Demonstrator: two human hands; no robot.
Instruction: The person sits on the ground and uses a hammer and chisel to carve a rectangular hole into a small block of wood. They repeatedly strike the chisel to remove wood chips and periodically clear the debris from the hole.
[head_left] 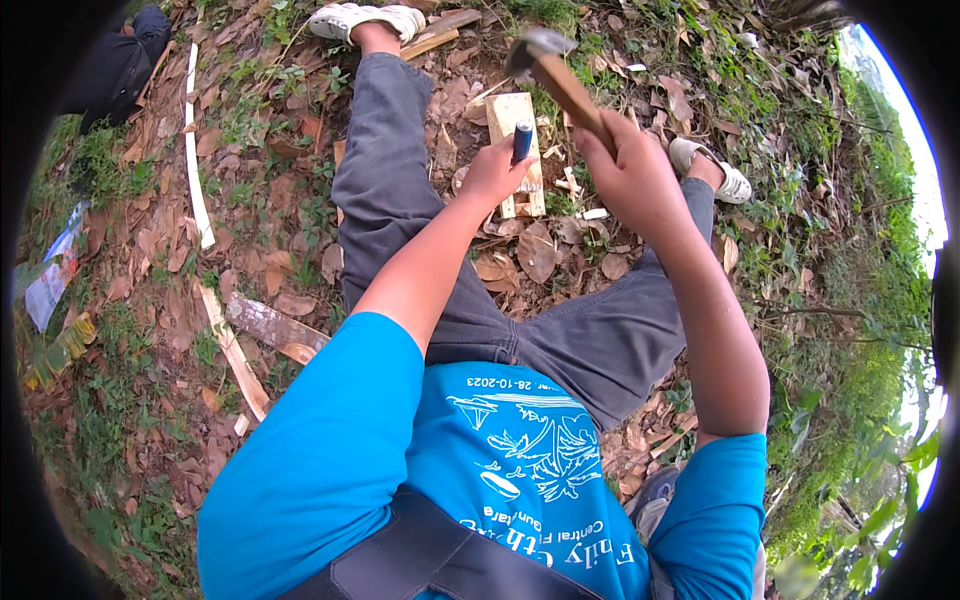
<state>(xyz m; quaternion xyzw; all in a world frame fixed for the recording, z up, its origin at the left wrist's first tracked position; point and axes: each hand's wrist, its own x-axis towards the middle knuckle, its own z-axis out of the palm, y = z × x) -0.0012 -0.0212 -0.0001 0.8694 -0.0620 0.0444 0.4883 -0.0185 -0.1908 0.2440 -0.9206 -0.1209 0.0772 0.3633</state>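
Between my outstretched legs a pale wood block (511, 110) lies on the leaf-covered ground, with notches cut in its near end. My left hand (494, 174) is closed round a chisel with a blue handle (522, 142), held upright over the block. The hand hides the chisel's blade. My right hand (632, 178) grips the wooden handle of a hammer (572, 92). The hammer is raised to the right of the block, its metal head up and slightly blurred, apart from the chisel.
Wood chips (570, 183) lie beside the block. Off to the left are a long white strip (191, 140), a split wood strip (232, 350) and a weathered board (272, 325). A dark cloth-like thing (105, 75) lies far left, above a plastic bag (52, 275). Plants (850, 330) grow at right.
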